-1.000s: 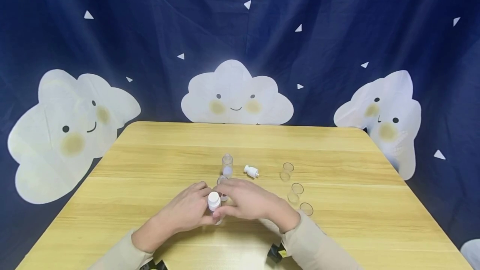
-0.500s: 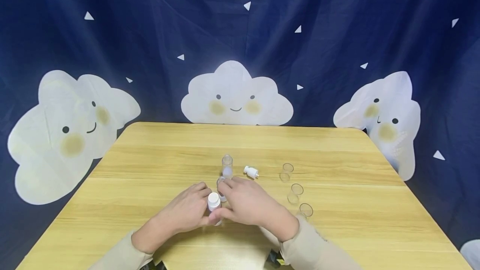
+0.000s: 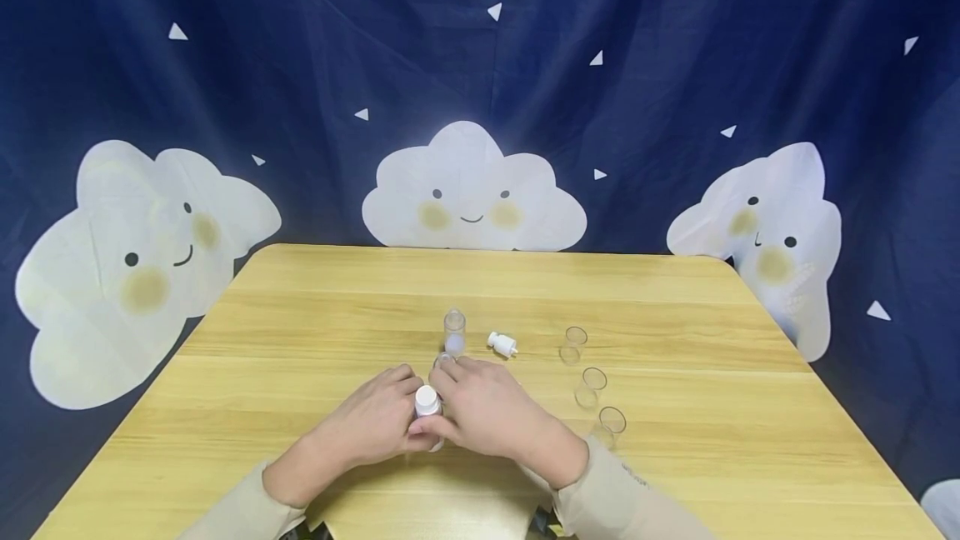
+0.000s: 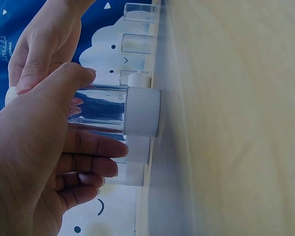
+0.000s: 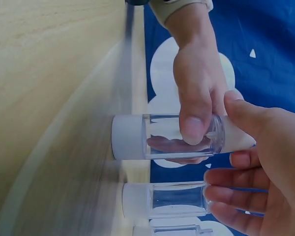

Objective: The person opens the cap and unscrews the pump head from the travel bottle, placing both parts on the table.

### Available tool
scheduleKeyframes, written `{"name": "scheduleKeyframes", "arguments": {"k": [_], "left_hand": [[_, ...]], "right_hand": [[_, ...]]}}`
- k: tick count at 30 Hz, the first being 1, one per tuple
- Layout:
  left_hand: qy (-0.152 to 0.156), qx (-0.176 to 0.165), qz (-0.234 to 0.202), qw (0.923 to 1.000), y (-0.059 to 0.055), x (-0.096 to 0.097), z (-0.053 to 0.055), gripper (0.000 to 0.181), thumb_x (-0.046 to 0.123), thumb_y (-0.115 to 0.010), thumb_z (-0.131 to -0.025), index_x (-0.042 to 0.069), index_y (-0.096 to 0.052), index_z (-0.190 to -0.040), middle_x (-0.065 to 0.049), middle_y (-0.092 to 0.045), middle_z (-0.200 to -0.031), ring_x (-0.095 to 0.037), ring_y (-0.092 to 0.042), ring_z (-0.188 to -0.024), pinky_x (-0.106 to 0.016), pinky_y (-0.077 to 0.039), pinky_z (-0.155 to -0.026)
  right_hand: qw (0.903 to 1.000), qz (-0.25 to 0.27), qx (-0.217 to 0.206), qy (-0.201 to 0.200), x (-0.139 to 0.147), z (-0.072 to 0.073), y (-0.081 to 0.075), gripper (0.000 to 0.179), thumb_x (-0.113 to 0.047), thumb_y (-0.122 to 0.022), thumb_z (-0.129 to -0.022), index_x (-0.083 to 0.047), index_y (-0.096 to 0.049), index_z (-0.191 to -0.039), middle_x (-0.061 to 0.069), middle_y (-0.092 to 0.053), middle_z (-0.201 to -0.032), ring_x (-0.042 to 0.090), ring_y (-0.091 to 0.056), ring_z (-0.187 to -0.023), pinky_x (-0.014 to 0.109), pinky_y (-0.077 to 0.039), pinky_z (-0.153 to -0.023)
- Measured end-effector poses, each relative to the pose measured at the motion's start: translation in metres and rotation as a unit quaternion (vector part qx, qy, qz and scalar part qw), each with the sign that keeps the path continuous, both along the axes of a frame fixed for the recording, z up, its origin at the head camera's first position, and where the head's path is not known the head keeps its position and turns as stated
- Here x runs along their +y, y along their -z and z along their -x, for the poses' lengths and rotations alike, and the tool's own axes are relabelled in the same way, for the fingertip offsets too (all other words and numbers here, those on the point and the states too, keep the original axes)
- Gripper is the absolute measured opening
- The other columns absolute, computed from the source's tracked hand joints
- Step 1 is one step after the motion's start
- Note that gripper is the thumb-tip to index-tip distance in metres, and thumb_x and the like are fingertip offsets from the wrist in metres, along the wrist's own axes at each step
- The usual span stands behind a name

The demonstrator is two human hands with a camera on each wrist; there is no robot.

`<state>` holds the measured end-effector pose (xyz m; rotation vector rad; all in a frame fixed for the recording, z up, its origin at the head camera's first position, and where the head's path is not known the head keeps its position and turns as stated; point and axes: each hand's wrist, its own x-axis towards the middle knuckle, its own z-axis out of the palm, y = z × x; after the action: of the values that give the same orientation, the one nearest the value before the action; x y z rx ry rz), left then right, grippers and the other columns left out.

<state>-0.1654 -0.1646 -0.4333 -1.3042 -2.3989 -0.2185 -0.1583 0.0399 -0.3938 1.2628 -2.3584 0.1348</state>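
Observation:
A bottle with a clear body [image 5: 174,150], a white base [image 4: 142,112] and a white top [image 3: 427,400] stands upright on the table in front of me. My left hand [image 3: 375,413] grips its clear body between thumb and fingers. From the other side, my right hand [image 3: 487,407] pinches the white top [image 5: 236,135] with thumb and index finger. The other right fingers are loosely bent near a second clear bottle [image 5: 179,200], which is mostly covered by that hand in the head view. Farther back stands a third clear bottle [image 3: 454,333].
A small white pump head [image 3: 502,344] lies on its side beyond my right hand. To the right stand three clear cylindrical caps, a far one [image 3: 576,344], a middle one [image 3: 591,387] and a near one [image 3: 612,420]. The wooden table [image 3: 300,323] ends at a dark blue curtain.
My right hand has shifted slightly left, and its thumb now lies across the front of the bottle just below the top. The left hand and the bottle have stayed in place.

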Motion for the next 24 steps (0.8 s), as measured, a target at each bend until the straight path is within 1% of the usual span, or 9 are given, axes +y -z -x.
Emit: {"name": "scheduleKeyframes", "arguments": {"k": [4, 8, 12, 16, 20, 24], "left_hand": [[0.003, 0.004, -0.002, 1.0000, 0.000, 0.001, 0.001, 0.031, 0.046, -0.069, -0.082, 0.026, -0.049, -0.070, 0.014, -0.041, -0.068, -0.010, -0.044, -0.070, -0.025, -0.042, -0.070], [-0.001, -0.005, 0.002, 1.0000, 0.000, 0.001, 0.000, 0.029, 0.047, -0.068, -0.083, 0.026, -0.051, -0.072, 0.015, -0.042, -0.069, -0.010, -0.044, -0.071, -0.025, -0.042, -0.071], [-0.010, -0.016, 0.007, 0.9998, -0.001, 0.000, 0.000, 0.026, 0.049, -0.066, -0.084, 0.026, -0.055, -0.076, 0.015, -0.048, -0.073, -0.009, -0.046, -0.074, -0.025, -0.044, -0.072], [-0.018, -0.024, 0.011, 0.9995, -0.001, 0.000, -0.001, 0.028, 0.051, -0.065, -0.085, 0.024, -0.060, -0.081, 0.014, -0.052, -0.076, -0.009, -0.048, -0.077, -0.026, -0.045, -0.074], [-0.025, -0.034, 0.009, 0.9991, -0.002, 0.001, -0.001, 0.031, 0.052, -0.067, -0.085, 0.022, -0.065, -0.087, 0.013, -0.056, -0.078, -0.009, -0.048, -0.078, -0.026, -0.046, -0.074], [-0.027, -0.039, 0.009, 0.9989, -0.002, 0.001, -0.001, 0.029, 0.053, -0.066, -0.086, 0.024, -0.064, -0.088, 0.014, -0.055, -0.078, -0.009, -0.048, -0.077, -0.025, -0.044, -0.073]], "right_hand": [[0.9997, -0.005, -0.019, -0.015, 0.002, 0.001, -0.004, 0.044, -0.058, -0.056, -0.092, -0.014, -0.056, -0.090, -0.007, -0.047, -0.080, 0.008, -0.046, -0.069, 0.022, -0.045, -0.062], [0.9972, -0.005, -0.068, -0.029, 0.004, 0.003, -0.007, 0.041, -0.056, -0.057, -0.093, -0.015, -0.056, -0.093, -0.008, -0.048, -0.083, 0.007, -0.047, -0.073, 0.020, -0.044, -0.064], [0.9905, 0.002, -0.131, -0.041, 0.007, 0.004, -0.011, 0.038, -0.052, -0.059, -0.093, -0.015, -0.056, -0.098, -0.006, -0.053, -0.088, 0.006, -0.047, -0.077, 0.019, -0.044, -0.068], [0.9822, 0.013, -0.181, -0.049, 0.009, 0.005, -0.013, 0.034, -0.050, -0.062, -0.092, -0.017, -0.057, -0.100, -0.006, -0.055, -0.092, 0.004, -0.048, -0.081, 0.017, -0.044, -0.072], [0.9754, 0.022, -0.213, -0.054, 0.010, 0.007, -0.013, 0.031, -0.048, -0.063, -0.092, -0.018, -0.059, -0.100, -0.008, -0.056, -0.093, 0.002, -0.049, -0.082, 0.016, -0.044, -0.076], [0.9694, 0.027, -0.235, -0.064, 0.011, 0.009, -0.013, 0.030, -0.046, -0.061, -0.093, -0.018, -0.060, -0.103, -0.008, -0.058, -0.093, 0.006, -0.054, -0.083, 0.016, -0.044, -0.077]]}}
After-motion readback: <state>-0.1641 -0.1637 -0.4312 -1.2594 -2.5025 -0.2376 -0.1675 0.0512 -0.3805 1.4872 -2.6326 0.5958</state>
